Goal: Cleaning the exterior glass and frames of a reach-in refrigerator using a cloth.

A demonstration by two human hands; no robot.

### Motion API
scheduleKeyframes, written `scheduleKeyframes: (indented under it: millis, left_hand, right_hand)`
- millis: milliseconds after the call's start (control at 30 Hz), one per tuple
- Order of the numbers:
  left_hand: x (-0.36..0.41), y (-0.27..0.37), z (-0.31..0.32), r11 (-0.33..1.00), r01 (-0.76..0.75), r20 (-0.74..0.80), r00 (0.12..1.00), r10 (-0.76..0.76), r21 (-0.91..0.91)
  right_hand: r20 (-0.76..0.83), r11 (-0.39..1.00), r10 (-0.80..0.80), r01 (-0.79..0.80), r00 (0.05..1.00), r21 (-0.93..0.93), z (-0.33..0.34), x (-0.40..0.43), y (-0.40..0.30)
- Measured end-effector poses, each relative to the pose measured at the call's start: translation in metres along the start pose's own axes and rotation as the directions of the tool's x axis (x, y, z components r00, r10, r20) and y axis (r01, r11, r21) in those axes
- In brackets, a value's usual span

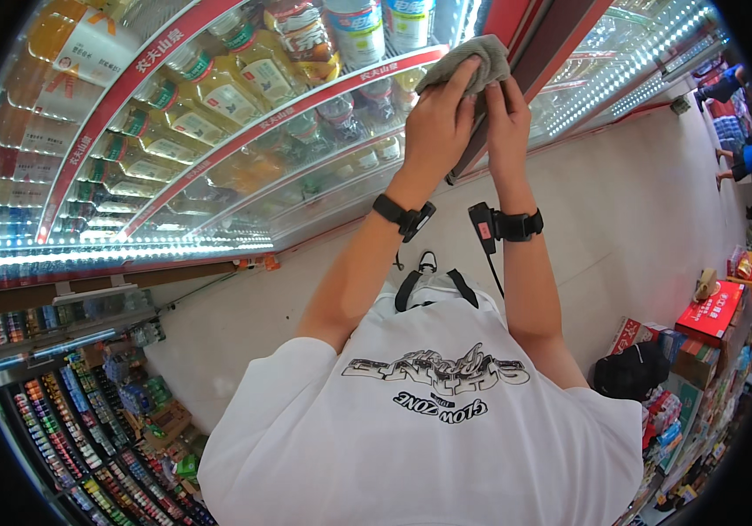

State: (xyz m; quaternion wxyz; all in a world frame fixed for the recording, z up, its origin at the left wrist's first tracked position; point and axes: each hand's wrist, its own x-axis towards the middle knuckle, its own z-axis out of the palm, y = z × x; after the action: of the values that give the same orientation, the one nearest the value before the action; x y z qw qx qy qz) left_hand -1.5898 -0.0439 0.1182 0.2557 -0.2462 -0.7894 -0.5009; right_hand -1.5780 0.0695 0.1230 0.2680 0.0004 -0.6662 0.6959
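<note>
A folded grey cloth (466, 64) lies against the red and dark edge of a refrigerator door (547, 52) at the top centre. My left hand (440, 121) has its fingers on the cloth, pressing it to the door. My right hand (507, 118) is beside it, fingertips at the cloth's lower right edge and on the door frame; whether it grips the frame is hidden. Both wrists wear black straps with small devices. Left of my hands, bottled drinks (231, 92) stand on lit shelves with red edge strips (270, 118).
Pale floor (612, 197) runs below the door. Shelves of small packaged goods (80, 421) stand at lower left. Stacked boxes, one a red box (712, 309), and a black bag (631, 370) are at right. Other people (744, 161) are at the far right edge.
</note>
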Motion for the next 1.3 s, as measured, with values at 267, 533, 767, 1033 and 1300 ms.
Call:
scheduleKeyframes:
  millis: [267,533,767,1033,1300]
  left_hand:
    - [0.001,0.011,0.023,0.997,0.052,0.058,0.997,-0.055,0.058]
    - [-0.013,0.003,-0.024,0.99,0.082,0.011,0.996,-0.084,0.112]
    - [-0.037,-0.013,-0.079,0.989,0.075,-0.065,0.996,-0.067,0.125]
    - [-0.065,-0.023,-0.188,0.987,0.125,-0.103,0.988,-0.115,0.099]
    - [-0.113,-0.045,-0.315,0.971,0.147,-0.23,0.968,-0.101,0.19]
  right_hand:
    - [-0.021,0.994,0.071,-0.069,0.997,0.081,-0.025,0.006,0.024]
    - [0.04,0.983,0.062,-0.068,0.997,0.169,0.016,-0.019,0.015]
    - [0.07,0.986,0.076,-0.085,0.995,0.143,0.067,-0.055,0.017]
    - [0.097,0.994,0.007,-0.018,0.995,0.105,0.157,-0.11,-0.011]
    - [0.192,0.994,-0.029,0.009,0.981,0.109,0.269,-0.181,-0.025]
